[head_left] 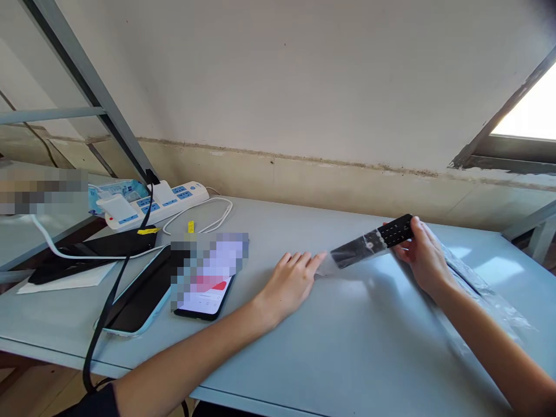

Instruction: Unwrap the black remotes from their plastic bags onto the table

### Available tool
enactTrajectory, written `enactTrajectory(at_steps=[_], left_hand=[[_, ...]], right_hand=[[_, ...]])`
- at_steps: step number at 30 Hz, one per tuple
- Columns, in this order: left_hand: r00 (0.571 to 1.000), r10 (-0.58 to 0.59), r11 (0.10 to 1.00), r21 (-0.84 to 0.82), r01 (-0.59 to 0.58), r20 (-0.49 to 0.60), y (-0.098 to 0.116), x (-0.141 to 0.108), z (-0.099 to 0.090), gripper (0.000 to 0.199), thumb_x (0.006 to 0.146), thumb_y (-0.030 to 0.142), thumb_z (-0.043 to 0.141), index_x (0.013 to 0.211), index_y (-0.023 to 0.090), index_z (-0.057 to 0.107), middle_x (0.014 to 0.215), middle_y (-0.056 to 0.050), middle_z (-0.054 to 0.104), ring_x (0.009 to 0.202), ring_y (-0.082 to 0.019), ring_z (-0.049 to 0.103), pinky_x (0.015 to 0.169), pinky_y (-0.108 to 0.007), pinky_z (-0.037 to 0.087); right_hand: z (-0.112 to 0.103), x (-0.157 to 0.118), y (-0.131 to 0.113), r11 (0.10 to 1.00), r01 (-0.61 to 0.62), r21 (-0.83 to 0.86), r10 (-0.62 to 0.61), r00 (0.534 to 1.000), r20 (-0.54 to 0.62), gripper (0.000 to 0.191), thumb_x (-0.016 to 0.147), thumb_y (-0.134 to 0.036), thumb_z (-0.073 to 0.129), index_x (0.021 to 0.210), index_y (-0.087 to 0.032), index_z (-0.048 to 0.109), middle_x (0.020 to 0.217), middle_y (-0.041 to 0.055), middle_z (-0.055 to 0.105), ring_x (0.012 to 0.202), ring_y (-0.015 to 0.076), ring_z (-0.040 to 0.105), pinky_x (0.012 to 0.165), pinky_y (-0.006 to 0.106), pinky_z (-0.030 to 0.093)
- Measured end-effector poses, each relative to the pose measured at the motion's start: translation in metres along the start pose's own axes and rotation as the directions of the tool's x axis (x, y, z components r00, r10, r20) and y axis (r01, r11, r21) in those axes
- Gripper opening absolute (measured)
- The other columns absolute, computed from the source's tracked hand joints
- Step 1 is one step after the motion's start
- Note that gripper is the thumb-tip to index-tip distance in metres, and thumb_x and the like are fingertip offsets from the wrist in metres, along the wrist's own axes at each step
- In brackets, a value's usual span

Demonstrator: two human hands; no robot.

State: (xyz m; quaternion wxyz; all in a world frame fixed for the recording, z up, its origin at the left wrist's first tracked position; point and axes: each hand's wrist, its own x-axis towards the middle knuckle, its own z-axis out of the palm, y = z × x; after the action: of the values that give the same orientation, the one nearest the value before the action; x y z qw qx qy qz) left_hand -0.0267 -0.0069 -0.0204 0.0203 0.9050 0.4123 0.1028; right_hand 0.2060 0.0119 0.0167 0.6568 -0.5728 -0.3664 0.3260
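A black remote control [396, 230] is tilted above the table, its far end bare and the rest inside a clear plastic sleeve [329, 266]. My right hand [424, 260] is closed around the bare end, thumb along its edge. At the sleeve's left end, my left hand [286, 286] pinches the loose plastic, with its fingertips partly hidden behind the hand. More clear plastic wrapping [490, 289] lies on the table beyond and beneath my right forearm, with a thin dark item in it that I cannot make out.
Left of my left hand lie a lit phone [204, 304] and a dark-screened device [141, 295]. Behind them are a white power strip [174, 200], a black pouch [93, 252] and white cables. A black strap [106, 313] crosses the table's front edge. The wall bounds the back.
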Motion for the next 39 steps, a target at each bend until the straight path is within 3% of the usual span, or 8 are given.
enactTrajectory(at_steps=[9,15,18,22,29,33,36,39], left_hand=[[0.978,0.136,0.99,0.048,-0.13,-0.161,0.004,-0.003,-0.004,0.028,0.076,0.001,0.046,0.096,0.018,0.054,0.087,0.0,0.064,0.078,-0.017,0.06,0.065,-0.028,0.042],[0.862,0.471,0.881,0.141,-0.451,-0.186,0.012,-0.008,0.0,0.023,0.079,0.012,0.05,0.101,0.017,0.052,0.085,-0.001,0.06,0.071,-0.016,0.055,0.061,-0.028,0.04],[0.857,0.482,0.873,0.171,-0.456,-0.18,0.01,-0.007,0.002,0.022,0.078,0.012,0.052,0.099,0.018,0.053,0.086,-0.001,0.06,0.071,-0.017,0.055,0.062,-0.028,0.04],[0.88,0.426,0.902,0.165,-0.398,-0.209,0.006,-0.006,-0.001,0.02,0.081,0.011,0.05,0.098,0.017,0.056,0.09,-0.003,0.06,0.077,-0.018,0.055,0.067,-0.03,0.041],[0.918,0.382,0.923,0.093,-0.373,-0.109,0.01,-0.008,0.001,0.017,0.082,0.016,0.051,0.096,0.015,0.06,0.098,-0.006,0.061,0.089,-0.022,0.056,0.076,-0.033,0.044],[0.952,0.299,0.954,0.024,-0.298,-0.062,0.01,-0.008,0.002,0.019,0.086,0.021,0.051,0.099,0.017,0.064,0.103,-0.007,0.062,0.095,-0.022,0.057,0.083,-0.034,0.045],[0.967,0.251,0.968,-0.009,-0.252,-0.049,0.007,-0.007,0.003,0.027,0.091,0.032,0.048,0.11,0.017,0.063,0.111,-0.01,0.061,0.108,-0.024,0.055,0.092,-0.039,0.044],[0.981,0.195,0.98,-0.046,-0.195,-0.004,0.003,-0.006,0.005,0.04,0.096,0.041,0.038,0.124,0.019,0.056,0.128,-0.012,0.055,0.124,-0.027,0.046,0.1,-0.042,0.04]], right_hand=[[-0.009,0.009,-0.013,0.981,0.047,0.19,0.045,0.889,-0.455,0.016,0.084,-0.032,0.048,0.075,-0.027,0.035,0.062,-0.0095,0.044,0.034,0.0035,0.04,0.034,0.018,0.034],[0.005,-0.005,0.013,0.97,-0.183,0.163,0.189,0.982,-0.023,0.029,0.071,-0.038,0.063,0.085,-0.029,0.04,0.069,-0.009,0.056,0.052,0.0114,0.065,0.046,0.022,0.048],[0.009,-0.015,0.025,0.957,-0.282,0.063,0.255,0.928,0.272,0.043,0.067,-0.04,0.069,0.099,-0.032,0.042,0.073,-0.0073,0.062,0.076,0.0174,0.07,0.071,0.03,0.054],[0.012,-0.028,0.028,0.945,-0.308,-0.109,0.325,0.85,0.416,0.068,0.064,-0.043,0.072,0.124,-0.03,0.04,0.092,0.0017,0.069,0.109,0.0226,0.062,0.096,0.037,0.045],[0.01,-0.031,0.022,0.938,-0.112,-0.328,0.3,0.739,0.603,0.065,0.067,-0.045,0.069,0.128,-0.031,0.052,0.127,0.007,0.061,0.129,0.0254,0.044,0.107,0.044,0.034],[0.009,-0.031,0.025,0.934,0.073,-0.349,0.172,0.766,0.619,0.055,0.068,-0.049,0.068,0.118,-0.03,0.059,0.14,0.0076,0.048,0.118,0.0242,0.053,0.096,0.041,0.046],[0.009,-0.032,0.026,0.875,0.283,-0.393,-0.01,0.822,0.569,0.048,0.067,-0.051,0.067,0.107,-0.026,0.064,0.13,0.0102,0.054,0.093,0.0197,0.062,0.078,0.037,0.053],[0.008,-0.033,0.026,0.797,0.412,-0.441,-0.048,0.772,0.634,0.037,0.069,-0.048,0.066,0.097,-0.024,0.066,0.095,0.0059,0.068,0.068,0.0157,0.06,0.063,0.033,0.051]])
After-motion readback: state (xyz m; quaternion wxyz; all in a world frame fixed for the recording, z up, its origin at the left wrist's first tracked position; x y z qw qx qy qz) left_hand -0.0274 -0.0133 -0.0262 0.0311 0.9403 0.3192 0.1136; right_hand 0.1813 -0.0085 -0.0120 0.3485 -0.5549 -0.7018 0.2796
